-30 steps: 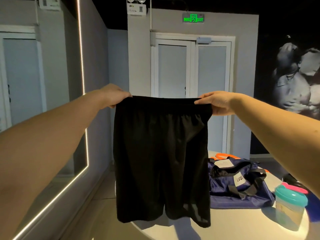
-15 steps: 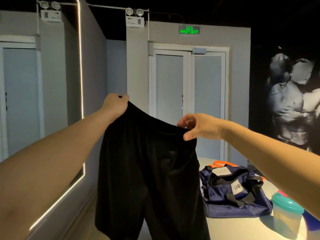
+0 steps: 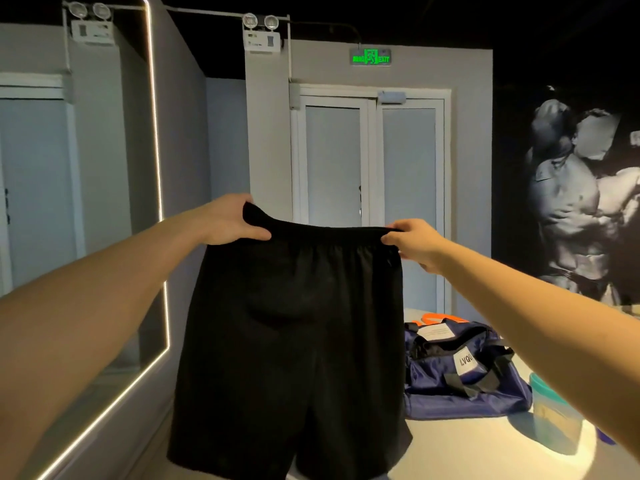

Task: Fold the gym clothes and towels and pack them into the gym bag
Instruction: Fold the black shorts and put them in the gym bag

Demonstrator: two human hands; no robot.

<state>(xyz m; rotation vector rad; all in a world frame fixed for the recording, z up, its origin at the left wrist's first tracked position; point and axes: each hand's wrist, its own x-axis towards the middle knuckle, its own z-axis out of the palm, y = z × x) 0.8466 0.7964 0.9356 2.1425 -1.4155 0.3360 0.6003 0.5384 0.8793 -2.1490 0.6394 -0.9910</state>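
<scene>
A pair of black gym shorts (image 3: 294, 341) hangs in the air in front of me, stretched flat by its waistband. My left hand (image 3: 228, 220) grips the waistband's left corner and my right hand (image 3: 415, 242) pinches its right corner. Both legs of the shorts dangle down past the front edge of the white table (image 3: 485, 452). A navy gym bag (image 3: 464, 372) with black straps and a white label sits open on the table behind and to the right of the shorts.
A teal-lidded shaker bottle (image 3: 554, 414) stands on the table right of the bag, partly behind my right forearm. Something orange (image 3: 438, 319) lies behind the bag. A lit mirror is on the left wall, white double doors straight ahead.
One second ago the shorts hung spread between both hands. My right hand then came in toward the left, slackening the waistband, and has now moved back out, holding the shorts taut and lower.
</scene>
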